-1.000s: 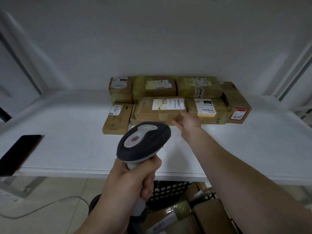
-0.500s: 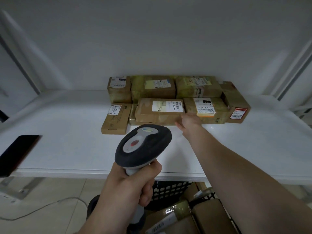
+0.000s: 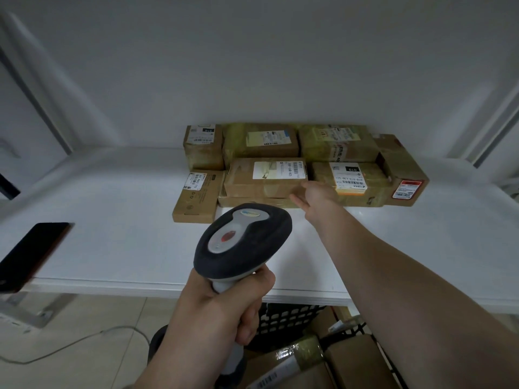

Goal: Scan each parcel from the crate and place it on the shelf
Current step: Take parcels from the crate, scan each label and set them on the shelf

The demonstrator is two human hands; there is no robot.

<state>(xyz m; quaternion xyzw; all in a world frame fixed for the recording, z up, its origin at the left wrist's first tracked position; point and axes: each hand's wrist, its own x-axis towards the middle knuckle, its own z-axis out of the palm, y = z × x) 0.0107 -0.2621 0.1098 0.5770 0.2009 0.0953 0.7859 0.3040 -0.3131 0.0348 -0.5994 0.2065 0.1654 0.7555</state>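
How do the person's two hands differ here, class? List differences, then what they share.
The left hand curls round the scanner handle; the right hand holds nothing, fingers extended. The left hand is short of the shelf edge; the right hand reaches the stacked parcel. Both are bare.

Brown labelled parcels (image 3: pixel 265 178) on shelf (image 3: pixel 112 220), crate (image 3: pixel 283 318) below

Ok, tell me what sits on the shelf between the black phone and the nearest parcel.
Nothing: the head view shows bare white shelf between the black phone and the flat left-front parcel.
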